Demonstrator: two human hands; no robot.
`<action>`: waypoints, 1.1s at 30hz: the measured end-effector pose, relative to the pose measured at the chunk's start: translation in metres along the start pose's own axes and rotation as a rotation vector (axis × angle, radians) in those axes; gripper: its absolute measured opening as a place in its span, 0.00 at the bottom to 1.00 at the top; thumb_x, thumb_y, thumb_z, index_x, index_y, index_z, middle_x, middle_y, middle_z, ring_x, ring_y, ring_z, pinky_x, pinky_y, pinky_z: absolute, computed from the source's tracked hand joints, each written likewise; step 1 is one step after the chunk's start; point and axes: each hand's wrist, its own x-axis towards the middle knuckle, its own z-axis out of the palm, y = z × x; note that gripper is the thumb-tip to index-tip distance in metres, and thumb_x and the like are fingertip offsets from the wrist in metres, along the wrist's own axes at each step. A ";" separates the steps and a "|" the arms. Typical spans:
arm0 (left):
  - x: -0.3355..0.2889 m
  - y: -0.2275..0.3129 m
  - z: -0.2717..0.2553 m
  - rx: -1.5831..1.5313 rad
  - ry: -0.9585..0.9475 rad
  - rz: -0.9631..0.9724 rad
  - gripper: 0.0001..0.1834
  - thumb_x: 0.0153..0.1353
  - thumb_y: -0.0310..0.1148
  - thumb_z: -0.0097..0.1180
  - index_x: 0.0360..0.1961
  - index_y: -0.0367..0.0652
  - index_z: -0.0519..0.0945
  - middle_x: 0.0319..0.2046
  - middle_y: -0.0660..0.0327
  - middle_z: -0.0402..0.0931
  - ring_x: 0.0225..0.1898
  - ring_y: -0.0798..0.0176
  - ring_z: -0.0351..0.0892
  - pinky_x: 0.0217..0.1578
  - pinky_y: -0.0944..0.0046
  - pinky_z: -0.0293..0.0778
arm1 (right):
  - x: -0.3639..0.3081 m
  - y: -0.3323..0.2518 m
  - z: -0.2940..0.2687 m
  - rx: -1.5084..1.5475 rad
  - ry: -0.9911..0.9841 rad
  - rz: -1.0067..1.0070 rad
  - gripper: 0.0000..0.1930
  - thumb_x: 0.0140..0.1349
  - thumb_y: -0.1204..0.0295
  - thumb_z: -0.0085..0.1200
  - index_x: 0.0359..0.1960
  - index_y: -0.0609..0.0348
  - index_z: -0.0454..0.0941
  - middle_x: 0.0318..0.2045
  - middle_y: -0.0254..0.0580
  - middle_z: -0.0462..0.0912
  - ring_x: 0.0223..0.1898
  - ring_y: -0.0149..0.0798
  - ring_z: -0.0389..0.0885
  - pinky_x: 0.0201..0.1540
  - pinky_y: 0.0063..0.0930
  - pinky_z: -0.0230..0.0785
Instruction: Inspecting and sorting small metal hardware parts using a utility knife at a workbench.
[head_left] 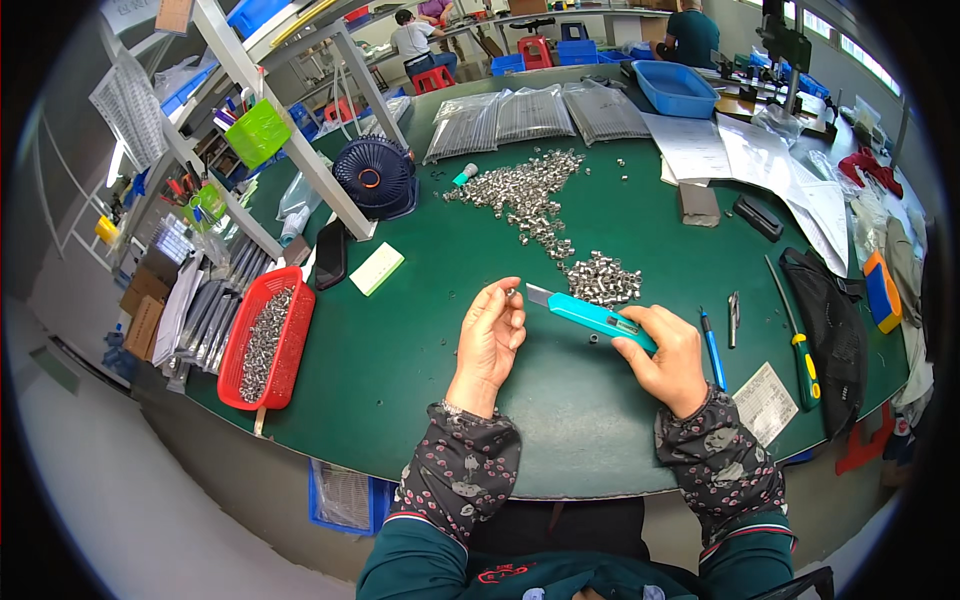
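My right hand point(665, 358) is closed round a teal utility knife point(590, 314), whose bare blade points left toward my other hand. In my left hand point(488, 338), thumb and fingertips pinch a small metal ring point(511, 292), close to the blade tip; whether they touch I cannot tell. Just beyond the knife lies a small heap of metal rings point(603, 278). A larger spread of the same rings point(525, 195) covers the table farther back. To the left, a red plastic basket point(297, 345) holds many more small metal pieces.
On the green table point(400, 400) stand a dark blue fan point(375, 178), a black phone point(330, 254) and a yellow-green notepad point(377, 269). At right lie a blue pen point(713, 350), a green-and-yellow-handled file point(803, 365) and a black bag point(830, 330). Bagged tubes point(533, 114) and a blue bin point(676, 88) stand behind.
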 end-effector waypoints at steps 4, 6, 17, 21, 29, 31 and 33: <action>0.003 -0.003 -0.006 0.035 -0.011 0.028 0.08 0.60 0.31 0.46 0.40 0.42 0.71 0.29 0.66 0.68 0.24 0.74 0.65 0.14 0.78 0.58 | 0.000 0.002 0.001 0.034 -0.018 0.004 0.12 0.45 0.68 0.58 0.32 0.59 0.75 0.20 0.42 0.72 0.20 0.43 0.72 0.23 0.33 0.62; 0.004 -0.005 -0.009 0.059 -0.033 0.037 0.08 0.60 0.31 0.47 0.39 0.43 0.71 0.29 0.66 0.68 0.24 0.73 0.65 0.15 0.78 0.59 | -0.001 0.003 0.002 0.050 -0.031 0.022 0.12 0.46 0.68 0.58 0.32 0.59 0.75 0.20 0.42 0.73 0.21 0.44 0.72 0.23 0.32 0.63; 0.002 -0.006 -0.003 0.186 -0.081 0.107 0.08 0.59 0.32 0.49 0.37 0.41 0.70 0.27 0.64 0.69 0.19 0.75 0.66 0.11 0.78 0.61 | -0.001 0.008 0.003 0.176 -0.106 0.122 0.13 0.47 0.67 0.57 0.33 0.60 0.76 0.25 0.44 0.77 0.22 0.41 0.76 0.24 0.29 0.65; 0.004 -0.008 -0.006 0.201 -0.044 0.156 0.07 0.57 0.32 0.51 0.35 0.42 0.71 0.28 0.67 0.70 0.18 0.75 0.64 0.11 0.79 0.60 | -0.001 0.008 0.002 0.232 -0.139 0.179 0.12 0.48 0.67 0.57 0.33 0.61 0.77 0.25 0.44 0.78 0.24 0.40 0.77 0.25 0.28 0.66; 0.002 -0.008 -0.004 0.191 -0.049 0.164 0.06 0.57 0.31 0.51 0.33 0.41 0.72 0.27 0.66 0.70 0.20 0.75 0.65 0.13 0.78 0.61 | 0.000 0.009 0.001 0.295 -0.198 0.225 0.11 0.49 0.68 0.56 0.31 0.61 0.77 0.23 0.44 0.78 0.25 0.38 0.77 0.26 0.27 0.65; 0.002 -0.008 -0.004 0.195 -0.058 0.169 0.06 0.57 0.31 0.51 0.33 0.41 0.72 0.27 0.65 0.70 0.20 0.75 0.65 0.13 0.78 0.61 | 0.000 0.009 0.001 0.314 -0.216 0.255 0.11 0.49 0.67 0.56 0.31 0.60 0.77 0.23 0.43 0.78 0.25 0.37 0.77 0.26 0.27 0.65; 0.001 -0.009 -0.003 0.235 -0.047 0.193 0.06 0.57 0.31 0.51 0.33 0.40 0.72 0.26 0.65 0.70 0.19 0.76 0.65 0.13 0.78 0.61 | -0.001 0.010 0.001 0.309 -0.217 0.256 0.11 0.49 0.67 0.56 0.31 0.60 0.77 0.23 0.43 0.78 0.24 0.37 0.77 0.25 0.27 0.65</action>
